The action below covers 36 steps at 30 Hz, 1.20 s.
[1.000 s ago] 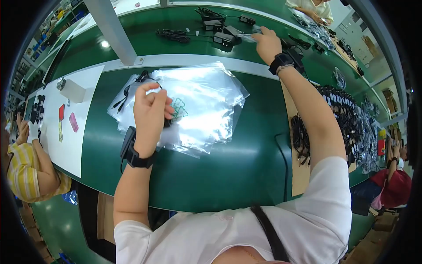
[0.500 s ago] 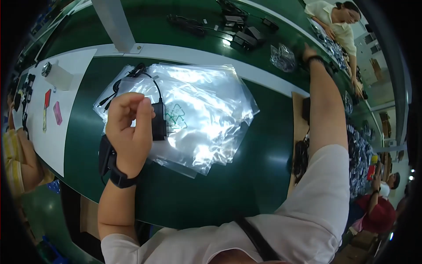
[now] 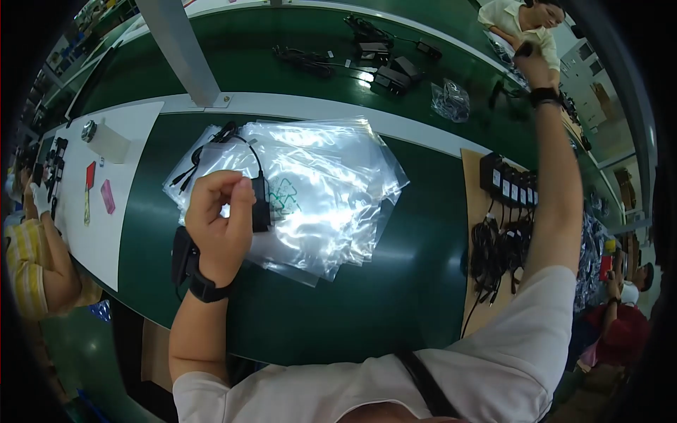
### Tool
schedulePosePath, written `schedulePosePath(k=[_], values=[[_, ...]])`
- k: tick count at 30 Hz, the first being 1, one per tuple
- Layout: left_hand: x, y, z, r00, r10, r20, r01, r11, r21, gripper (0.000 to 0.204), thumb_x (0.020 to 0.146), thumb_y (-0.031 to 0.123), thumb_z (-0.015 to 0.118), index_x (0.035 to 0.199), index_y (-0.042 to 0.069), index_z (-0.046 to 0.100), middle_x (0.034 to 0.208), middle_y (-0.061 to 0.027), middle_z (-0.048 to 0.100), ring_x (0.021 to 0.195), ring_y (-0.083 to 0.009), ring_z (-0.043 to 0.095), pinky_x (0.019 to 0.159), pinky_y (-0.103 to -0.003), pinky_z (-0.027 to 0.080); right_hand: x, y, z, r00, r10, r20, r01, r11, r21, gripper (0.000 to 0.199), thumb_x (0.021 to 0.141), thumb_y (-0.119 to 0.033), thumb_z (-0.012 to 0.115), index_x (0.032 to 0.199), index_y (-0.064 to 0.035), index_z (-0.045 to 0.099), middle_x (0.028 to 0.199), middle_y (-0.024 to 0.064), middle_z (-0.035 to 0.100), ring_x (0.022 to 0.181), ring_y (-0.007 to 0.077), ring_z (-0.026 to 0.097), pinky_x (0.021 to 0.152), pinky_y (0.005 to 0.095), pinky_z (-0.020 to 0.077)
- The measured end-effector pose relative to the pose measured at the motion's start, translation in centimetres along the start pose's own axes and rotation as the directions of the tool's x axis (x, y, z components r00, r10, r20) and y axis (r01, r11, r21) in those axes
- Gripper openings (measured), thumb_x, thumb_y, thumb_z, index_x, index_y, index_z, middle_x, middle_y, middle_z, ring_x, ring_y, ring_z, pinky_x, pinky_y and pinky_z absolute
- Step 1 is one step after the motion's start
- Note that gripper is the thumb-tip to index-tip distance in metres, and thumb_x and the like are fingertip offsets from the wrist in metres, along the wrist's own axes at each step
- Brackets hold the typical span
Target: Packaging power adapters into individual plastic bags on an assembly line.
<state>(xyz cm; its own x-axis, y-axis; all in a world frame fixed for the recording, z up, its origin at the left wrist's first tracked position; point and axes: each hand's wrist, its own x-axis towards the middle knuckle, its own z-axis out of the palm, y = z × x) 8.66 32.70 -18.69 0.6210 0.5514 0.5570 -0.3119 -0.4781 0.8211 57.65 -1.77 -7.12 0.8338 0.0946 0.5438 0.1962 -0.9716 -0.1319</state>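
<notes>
My left hand point(image 3: 222, 218) is curled, thumb against the bent fingers, over the left part of a pile of clear plastic bags point(image 3: 324, 190). What lies between its fingertips, if anything, is hidden. Beside it a black power adapter point(image 3: 261, 204) lies on the bags, partly covered by the hand. Its cord point(image 3: 226, 134) is bundled at the pile's upper left. My right hand point(image 3: 537, 70) is stretched out to the far right, its fingers closed around a small black object point(image 3: 524, 49) whose kind is too blurred to tell. A dark cord point(image 3: 504, 92) shows beside that hand.
Several black adapters point(image 3: 504, 183) with bundled cords stand on cardboard at the right. More adapters point(image 3: 391, 74) and a bagged item point(image 3: 450, 101) lie beyond the pale ledge. A grey post point(image 3: 180, 53) rises at the back. Co-workers sit at far right and left.
My right hand has moved up and farther right, away from the bagged item, and now has a black object. The row of adapters has come into view. My left hand keeps its place by the adapter.
</notes>
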Motion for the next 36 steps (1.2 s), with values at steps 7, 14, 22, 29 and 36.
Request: schedulePosePath(k=[7,14,22,29,36], values=[[1.5,3.3,-0.3,0.973,0.206,0.108,-0.207,0.978,0.001,0.026,0.077,0.004,0.062,0.101,0.000,0.054,0.100,-0.0099,0.056,0.094,-0.0193,0.052,0.084,-0.029,0.039,-10.0,-8.0,-18.4,0.888,-0.430,-0.163,0.417,0.603,0.680,0.041,0.070,0.001,0.060,0.110,0.0019,0.050,0.084,0.0013,0.056,0.072,0.0078,0.050,0.063,0.0204,0.0417],[5.2,13.0,4.8,0.912,0.129,0.390,-0.032,0.969,-0.245,0.042,0.077,0.022,0.067,0.110,-0.001,0.053,0.098,-0.0108,0.059,0.086,-0.0183,0.056,0.078,-0.029,0.043,-22.3,-17.3,-27.7,0.575,-0.793,0.199,-0.212,0.090,0.973,0.079,0.050,0.016,0.061,0.120,-0.0059,0.030,0.094,0.0191,0.059,0.080,0.0249,0.058,0.071,0.0303,0.0459],[5.7,13.0,4.5,0.848,-0.201,0.491,0.530,0.367,-0.765,0.023,0.086,0.020,0.059,0.097,0.000,0.056,0.083,-0.0081,0.062,0.078,-0.0179,0.060,0.073,-0.030,0.051,-29.6,-21.4,-11.8,0.560,-0.820,-0.116,-0.082,-0.195,0.977,0.063,0.087,-0.029,0.050,0.137,-0.0056,0.019,0.126,0.0137,0.044,0.113,0.0233,0.049,0.082,0.0284,0.0446],[7.3,10.5,1.1,0.989,-0.085,-0.123,-0.055,0.561,-0.826,0.026,0.082,0.009,0.060,0.104,-0.001,0.050,0.091,-0.0141,0.060,0.078,-0.0235,0.062,0.073,-0.036,0.052,-33.8,-21.4,-11.5,0.488,-0.795,0.360,-0.725,-0.140,0.675,0.036,0.081,-0.013,0.061,0.113,0.0020,0.053,0.081,0.0076,0.062,0.068,0.0086,0.055,0.060,0.0195,0.0457],[1.9,7.4,2.3,0.901,-0.317,0.297,0.429,0.756,-0.495,0.043,0.073,0.004,0.067,0.108,0.003,0.042,0.089,-0.0142,0.059,0.074,-0.0233,0.063,0.067,-0.032,0.052,-32.9,-20.7,-10.6,0.594,-0.713,0.372,-0.733,-0.288,0.617,0.026,0.087,-0.013,0.054,0.109,0.0022,0.054,0.089,0.0129,0.063,0.073,0.0132,0.058,0.063,0.0228,0.0464]])
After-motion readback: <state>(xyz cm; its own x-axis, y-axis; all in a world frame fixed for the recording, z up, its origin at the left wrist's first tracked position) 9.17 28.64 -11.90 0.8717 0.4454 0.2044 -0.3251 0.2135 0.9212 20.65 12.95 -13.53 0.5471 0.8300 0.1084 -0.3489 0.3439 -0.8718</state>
